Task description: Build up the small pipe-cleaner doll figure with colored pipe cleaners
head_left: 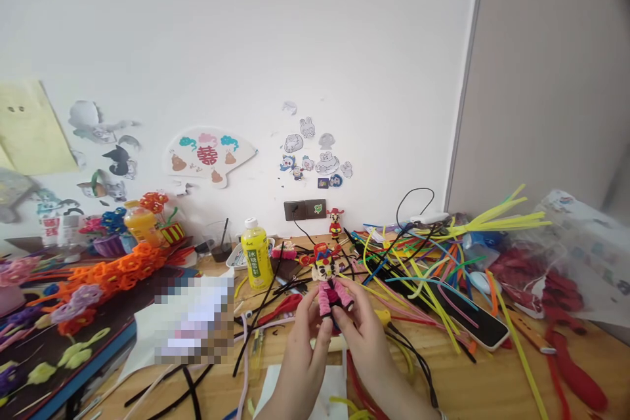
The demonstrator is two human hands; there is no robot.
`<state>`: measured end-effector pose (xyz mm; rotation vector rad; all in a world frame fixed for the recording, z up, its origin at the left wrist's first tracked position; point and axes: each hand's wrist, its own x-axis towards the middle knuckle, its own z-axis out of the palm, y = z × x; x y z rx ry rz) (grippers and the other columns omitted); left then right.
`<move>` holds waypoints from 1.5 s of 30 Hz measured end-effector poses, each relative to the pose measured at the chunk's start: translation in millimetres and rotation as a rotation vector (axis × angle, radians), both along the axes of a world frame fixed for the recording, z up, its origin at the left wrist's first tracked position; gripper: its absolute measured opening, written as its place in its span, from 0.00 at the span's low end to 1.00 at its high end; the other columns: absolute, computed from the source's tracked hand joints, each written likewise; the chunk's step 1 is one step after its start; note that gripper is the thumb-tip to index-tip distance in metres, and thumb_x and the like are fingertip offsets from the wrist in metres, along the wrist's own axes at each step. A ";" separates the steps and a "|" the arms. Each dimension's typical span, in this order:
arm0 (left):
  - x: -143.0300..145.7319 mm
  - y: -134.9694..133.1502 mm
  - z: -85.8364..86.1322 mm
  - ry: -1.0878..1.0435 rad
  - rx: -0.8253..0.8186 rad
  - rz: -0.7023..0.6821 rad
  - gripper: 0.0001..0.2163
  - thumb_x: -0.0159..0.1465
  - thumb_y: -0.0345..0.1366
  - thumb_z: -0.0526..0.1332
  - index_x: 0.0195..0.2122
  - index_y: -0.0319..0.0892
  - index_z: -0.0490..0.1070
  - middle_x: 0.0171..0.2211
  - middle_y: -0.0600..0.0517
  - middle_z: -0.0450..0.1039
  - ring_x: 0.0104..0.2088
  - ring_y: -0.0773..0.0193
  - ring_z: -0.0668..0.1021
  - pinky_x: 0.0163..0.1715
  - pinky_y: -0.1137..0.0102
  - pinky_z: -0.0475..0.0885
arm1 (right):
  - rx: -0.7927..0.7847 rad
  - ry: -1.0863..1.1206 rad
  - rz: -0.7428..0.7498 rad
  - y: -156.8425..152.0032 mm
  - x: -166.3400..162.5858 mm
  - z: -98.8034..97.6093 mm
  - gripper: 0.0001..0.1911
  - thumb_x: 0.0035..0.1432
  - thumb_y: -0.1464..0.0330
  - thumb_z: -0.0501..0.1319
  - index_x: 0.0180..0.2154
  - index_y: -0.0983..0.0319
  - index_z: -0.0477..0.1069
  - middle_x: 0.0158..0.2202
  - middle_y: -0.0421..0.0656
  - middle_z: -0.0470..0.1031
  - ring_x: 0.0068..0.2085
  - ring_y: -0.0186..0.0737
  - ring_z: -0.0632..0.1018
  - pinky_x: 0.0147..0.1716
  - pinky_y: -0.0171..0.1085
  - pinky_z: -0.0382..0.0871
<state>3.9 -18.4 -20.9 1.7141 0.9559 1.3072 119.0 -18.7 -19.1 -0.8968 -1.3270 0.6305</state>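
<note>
Between my two hands, above the table's front middle, is a small pipe-cleaner doll (325,269) with a pale face, a red and blue hat and pink sleeves. My left hand (308,341) grips its left side, thumb toward the bottom. From the other side my right hand (361,328) closes on it, fingers behind and thumb in front. The doll's lower part is partly covered by my thumbs. A similar red-hatted figure (335,223) stands behind it by the wall. Under my wrists lies a white sheet of paper (280,384).
A yellow drink bottle (256,254) stands left of my hands, near red-handled scissors (288,307). Loose pipe cleaners (443,295) spread over the right side around a phone (472,318). Orange pipe-cleaner flowers (113,275) fill the left. A power socket (305,209) is on the wall.
</note>
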 end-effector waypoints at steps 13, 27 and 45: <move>-6.1 0.1 -0.7 0.248 0.094 0.124 0.21 0.63 0.42 0.48 0.57 0.42 0.55 0.53 0.42 0.66 0.50 0.58 0.70 0.47 0.64 0.67 | -0.023 0.110 0.087 -1.0 0.3 0.2 0.13 0.57 0.66 0.56 0.45 0.57 0.66 0.46 0.45 0.72 0.47 0.41 0.73 0.41 0.35 0.69; -6.2 1.3 -3.6 0.165 0.126 0.114 0.21 0.63 0.42 0.49 0.56 0.43 0.58 0.55 0.44 0.64 0.51 0.58 0.70 0.47 0.65 0.68 | 0.000 0.198 0.159 2.2 0.5 0.0 0.14 0.55 0.64 0.58 0.45 0.57 0.66 0.46 0.46 0.71 0.47 0.42 0.73 0.45 0.38 0.68; -5.2 -3.2 0.6 0.241 0.192 0.196 0.20 0.62 0.41 0.50 0.53 0.39 0.63 0.50 0.42 0.69 0.48 0.56 0.73 0.46 0.64 0.69 | -0.012 0.208 0.147 -3.2 -0.7 1.3 0.14 0.55 0.65 0.58 0.44 0.57 0.69 0.46 0.45 0.73 0.48 0.44 0.73 0.44 0.40 0.69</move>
